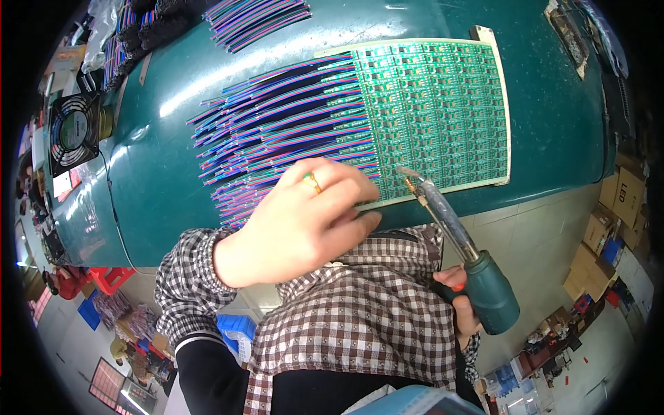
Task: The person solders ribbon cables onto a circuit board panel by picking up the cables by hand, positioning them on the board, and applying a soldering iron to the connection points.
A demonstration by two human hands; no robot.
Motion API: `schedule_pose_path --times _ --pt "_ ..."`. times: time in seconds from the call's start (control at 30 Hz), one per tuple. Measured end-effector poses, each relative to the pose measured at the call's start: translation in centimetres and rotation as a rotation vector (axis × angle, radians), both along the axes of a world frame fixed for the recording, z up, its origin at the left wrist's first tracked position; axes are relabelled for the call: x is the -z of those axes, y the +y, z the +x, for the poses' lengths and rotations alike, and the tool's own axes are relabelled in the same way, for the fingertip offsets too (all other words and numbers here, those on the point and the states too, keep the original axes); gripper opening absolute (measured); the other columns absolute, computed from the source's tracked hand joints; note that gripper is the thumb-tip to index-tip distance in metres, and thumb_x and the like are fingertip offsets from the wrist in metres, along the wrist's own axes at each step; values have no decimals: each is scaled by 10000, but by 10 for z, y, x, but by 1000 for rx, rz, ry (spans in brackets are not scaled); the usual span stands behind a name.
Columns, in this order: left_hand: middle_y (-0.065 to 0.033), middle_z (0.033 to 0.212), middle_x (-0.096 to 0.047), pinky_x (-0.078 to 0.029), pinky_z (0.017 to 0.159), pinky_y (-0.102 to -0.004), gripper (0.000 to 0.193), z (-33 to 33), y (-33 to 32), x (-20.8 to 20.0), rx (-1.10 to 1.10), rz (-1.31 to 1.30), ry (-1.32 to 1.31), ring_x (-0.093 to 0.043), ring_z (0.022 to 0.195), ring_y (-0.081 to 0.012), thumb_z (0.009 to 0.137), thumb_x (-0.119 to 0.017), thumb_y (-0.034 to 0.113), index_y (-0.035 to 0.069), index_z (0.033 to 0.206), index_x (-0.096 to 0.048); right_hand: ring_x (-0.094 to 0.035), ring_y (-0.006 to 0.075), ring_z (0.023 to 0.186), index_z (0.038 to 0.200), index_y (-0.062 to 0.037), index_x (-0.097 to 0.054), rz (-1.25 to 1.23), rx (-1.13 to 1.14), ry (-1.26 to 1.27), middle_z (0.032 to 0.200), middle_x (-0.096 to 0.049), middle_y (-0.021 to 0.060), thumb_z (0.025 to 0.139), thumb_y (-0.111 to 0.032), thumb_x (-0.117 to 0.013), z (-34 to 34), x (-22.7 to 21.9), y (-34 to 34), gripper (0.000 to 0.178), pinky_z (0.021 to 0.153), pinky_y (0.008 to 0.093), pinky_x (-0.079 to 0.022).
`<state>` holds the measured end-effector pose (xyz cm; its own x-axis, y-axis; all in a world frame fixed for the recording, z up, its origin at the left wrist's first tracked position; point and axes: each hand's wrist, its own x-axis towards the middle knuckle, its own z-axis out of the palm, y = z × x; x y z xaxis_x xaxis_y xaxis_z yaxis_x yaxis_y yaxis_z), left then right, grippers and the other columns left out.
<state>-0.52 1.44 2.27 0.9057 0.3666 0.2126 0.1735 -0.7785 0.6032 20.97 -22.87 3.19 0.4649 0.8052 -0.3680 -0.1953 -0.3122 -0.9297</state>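
Note:
A green panel of small circuit boards lies on the table in a pale frame. Rows of striped multicolour wires run leftward from its left edge. My left hand, a ring on one finger, reaches over the nearest wires at the panel's lower left corner. Its fingers are bent and slightly blurred; whatever lies between their tips is hidden. My right hand is wrapped round the green handle of a soldering iron. The iron's tip points up and left over the panel's near rows, close to the wire ends; contact cannot be made out.
More striped wires lie at the far side of the green table, with dark bundles at the far left. A fan stands at the left edge, its cord hanging down. Cardboard boxes sit to the right.

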Motion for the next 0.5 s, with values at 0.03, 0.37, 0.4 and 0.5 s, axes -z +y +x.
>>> schedule_pose_path --times 0.03,0.37,0.4,0.5 --pt "-84 1071 -642 -504 896 -423 383 -1 1 0 71 -41 -64 -629 997 -266 726 -703 114 30 1099 -740 -737 281 944 1105 54 -610 1 2 -1 965 -729 140 739 -300 -945 0 0 0 610 865 411 -614" --pt "-83 1094 -627 -500 841 -400 455 1 -9 4 -113 83 29 -614 988 -260 705 -700 76 -7 1152 -715 -719 276 960 1167 43 -561 49 25 17 994 -707 125 808 -305 -896 -3 -1 5 602 902 435 -601" --pt "-83 1102 -623 -496 829 -403 453 3 -10 5 -114 102 58 -609 989 -259 707 -702 79 2 1153 -712 -719 278 957 1169 43 -560 55 28 17 993 -708 124 811 -309 -893 -3 -1 5 602 900 435 -601" --pt "-86 1117 -623 -493 824 -410 428 4 -1 1 -61 81 69 -607 992 -261 711 -707 88 20 1134 -713 -713 286 978 1191 41 -549 41 -5 12 1011 -701 130 828 -312 -878 0 0 2 603 908 435 -592"
